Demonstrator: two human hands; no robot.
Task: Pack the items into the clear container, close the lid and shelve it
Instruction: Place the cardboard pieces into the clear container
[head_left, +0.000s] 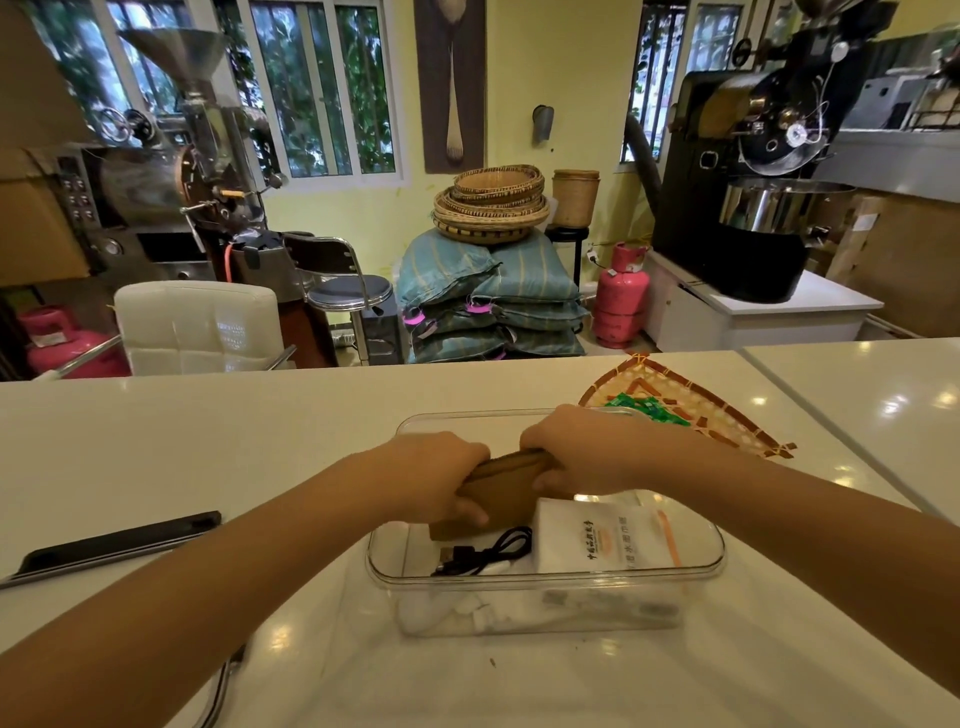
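Observation:
A clear plastic container (545, 579) stands open on the white counter in front of me. Inside lie a black cable (485, 553) and a white packet with printed text (597, 538). Over the container, both hands grip a brown paper bag (504, 496): my left hand (441, 475) holds its left side, my right hand (576, 449) its right top. The bag's lower end reaches down into the container. No lid is recognisable.
A woven fan-shaped tray (727, 415) with green packets (649, 408) lies behind the container on the right. A dark phone (119, 543) lies on the counter at left. A counter seam runs at far right. Chairs, sacks, gas cylinders and roasting machines stand beyond.

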